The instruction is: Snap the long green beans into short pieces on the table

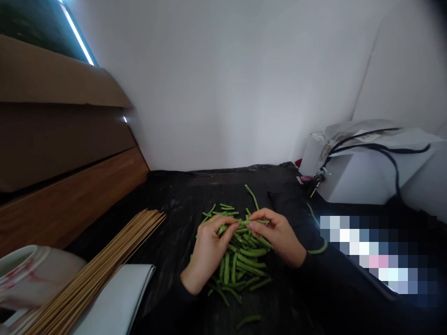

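Over a heap of green bean pieces, both hands meet at a green bean. Thumb and fingers of my left hand pinch its left end. From the other side, my right hand grips it between thumb and fingertips. The heap rests on a black plastic sheet, directly beneath both hands. A few short pieces lie just behind the left hand, and a longer bean lies behind the right hand. Part of the heap is hidden by the hands.
At the left, a bundle of thin wooden sticks crosses a folded white sheet, beside a pale container. Cardboard stands behind. On the right are a white bag with black straps, keys and a pixelated patch.
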Tool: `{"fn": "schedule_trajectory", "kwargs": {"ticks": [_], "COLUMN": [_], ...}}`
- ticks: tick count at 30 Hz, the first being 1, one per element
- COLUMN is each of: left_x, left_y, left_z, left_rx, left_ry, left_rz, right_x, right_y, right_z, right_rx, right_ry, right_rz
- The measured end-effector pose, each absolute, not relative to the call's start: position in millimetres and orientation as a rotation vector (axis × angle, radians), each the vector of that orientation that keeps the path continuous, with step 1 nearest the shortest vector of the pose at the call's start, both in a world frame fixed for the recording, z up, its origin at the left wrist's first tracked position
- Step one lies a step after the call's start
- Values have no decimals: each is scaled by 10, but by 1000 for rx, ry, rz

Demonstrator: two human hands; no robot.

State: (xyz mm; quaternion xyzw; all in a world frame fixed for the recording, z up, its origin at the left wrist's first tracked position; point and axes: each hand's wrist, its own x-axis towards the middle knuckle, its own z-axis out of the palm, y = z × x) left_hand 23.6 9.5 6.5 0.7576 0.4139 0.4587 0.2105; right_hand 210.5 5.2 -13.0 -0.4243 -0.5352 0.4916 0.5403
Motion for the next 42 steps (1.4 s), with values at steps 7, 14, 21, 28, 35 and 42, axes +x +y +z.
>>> {"fn": "schedule_trajectory", "kwargs": {"ticks": [7, 14, 21, 28, 35, 42], "left_x": [196, 189, 212, 256, 294, 206], "left_y": [115, 100, 82, 69, 53, 121], "left_z": [2, -39, 77, 131, 101, 186], "left_rx": [2321, 2492, 2105, 1708, 1505, 1083], "left_ry": [1151, 1109, 1015, 899, 858, 799], "left_rz": [1291, 1170, 1252, 1278, 1330, 1470], "right_x": [2070, 2013, 2082, 2015, 1984, 1972], "right_y": [29, -28, 20, -17, -60, -45], "right_z": [-100, -53, -112, -143, -141, -169], "right_rx": [-1045, -1011, -921, -811, -851, -818], "right_ry": [-1275, -1334, -1262, -1145, -1225, -1152], "right_rz": [1120, 1061, 1223, 1401, 1426, 1584]}}
